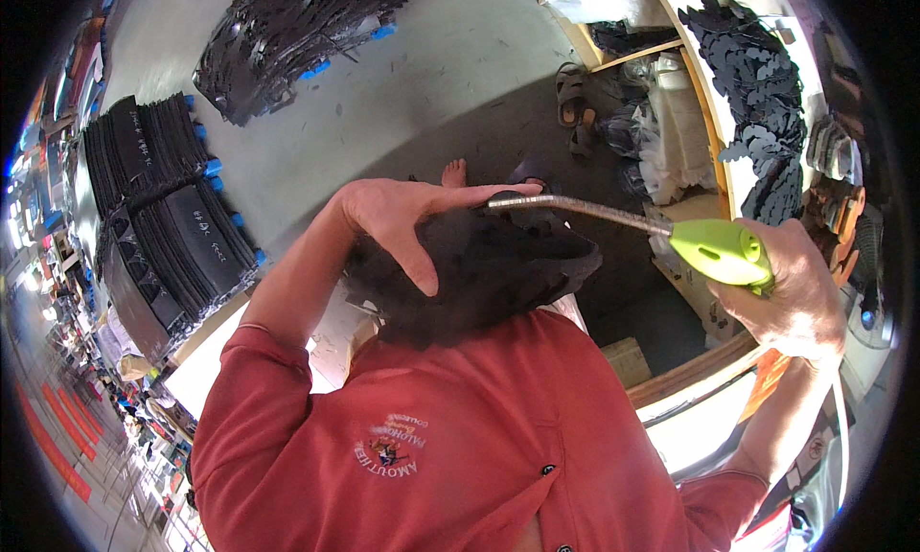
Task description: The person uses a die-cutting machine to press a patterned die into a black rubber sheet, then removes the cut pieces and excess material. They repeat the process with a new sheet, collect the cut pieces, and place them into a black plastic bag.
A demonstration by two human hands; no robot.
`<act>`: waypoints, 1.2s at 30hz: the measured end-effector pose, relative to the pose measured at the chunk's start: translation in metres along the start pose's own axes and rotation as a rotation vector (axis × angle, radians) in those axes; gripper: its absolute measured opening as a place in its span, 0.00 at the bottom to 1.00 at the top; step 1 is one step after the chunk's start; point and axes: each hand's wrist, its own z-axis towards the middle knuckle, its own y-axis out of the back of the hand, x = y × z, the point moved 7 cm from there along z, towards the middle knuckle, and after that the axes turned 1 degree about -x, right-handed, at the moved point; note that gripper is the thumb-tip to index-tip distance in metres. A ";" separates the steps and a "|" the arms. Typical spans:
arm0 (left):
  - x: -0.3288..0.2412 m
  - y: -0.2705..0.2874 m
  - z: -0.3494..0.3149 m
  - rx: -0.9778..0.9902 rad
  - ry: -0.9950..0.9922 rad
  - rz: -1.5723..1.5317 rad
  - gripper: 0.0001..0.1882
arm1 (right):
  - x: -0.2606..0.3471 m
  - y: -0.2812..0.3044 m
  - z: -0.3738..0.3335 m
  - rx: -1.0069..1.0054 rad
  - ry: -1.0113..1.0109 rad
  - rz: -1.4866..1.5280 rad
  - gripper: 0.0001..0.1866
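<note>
My right hand (pixel 791 288) is closed around the lime-green handle of a soldering iron (pixel 714 250). Its long metal shaft bends and points left. The tip reaches a small dark piece beside the fingertips of my left hand (pixel 398 217). That hand lies over a bundle of black sheet-like pieces (pixel 479 274) in front of my chest. Its thumb and forefinger are stretched wide apart; the other fingers are mostly hidden. Whether it grips any piece is unclear.
Stacked black panels (pixel 172 221) with blue edge tabs stand at left. A large black heap (pixel 297 39) lies on the floor ahead. Many black cut pieces (pixel 752 102) cover a white surface at right. Sandals (pixel 572 106) sit near a wooden-framed shelf. A white cord (pixel 843 437) hangs by my right forearm.
</note>
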 end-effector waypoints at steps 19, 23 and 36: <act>0.125 0.012 -0.091 -0.606 0.102 -1.053 0.56 | -0.032 -0.055 -0.014 -0.057 0.032 0.020 0.09; 0.134 0.022 -0.103 -0.810 -0.079 -1.072 0.53 | -0.036 -0.064 -0.017 -0.072 -0.012 0.019 0.09; 0.088 0.081 -0.085 -1.260 -0.453 -0.766 0.44 | -0.041 -0.059 -0.021 -0.288 0.062 0.004 0.09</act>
